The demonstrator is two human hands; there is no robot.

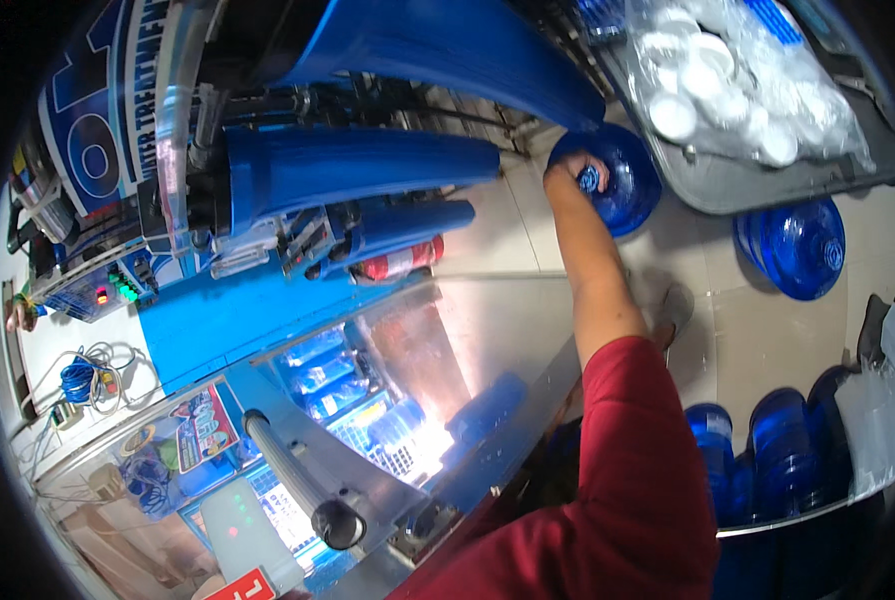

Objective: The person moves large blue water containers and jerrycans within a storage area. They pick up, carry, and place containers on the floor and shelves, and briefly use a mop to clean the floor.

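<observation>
Hand: right hand [579,170] closed around neck of blue water jug [612,180], directly below it on floor.
Left hand: unseen.
Grip advice: hold neck firmly, lift straight.
Nearby: second jug [797,245], right.

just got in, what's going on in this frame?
A person in a red sleeve reaches the right hand down to the neck of a big blue water jug standing on the tiled floor, fingers closed around its top. Another blue jug stands further right, and more cluster at lower right. A grey tray of white caps in clear plastic sits above. Blue filter housings fill the left. The left hand is not in view.
</observation>
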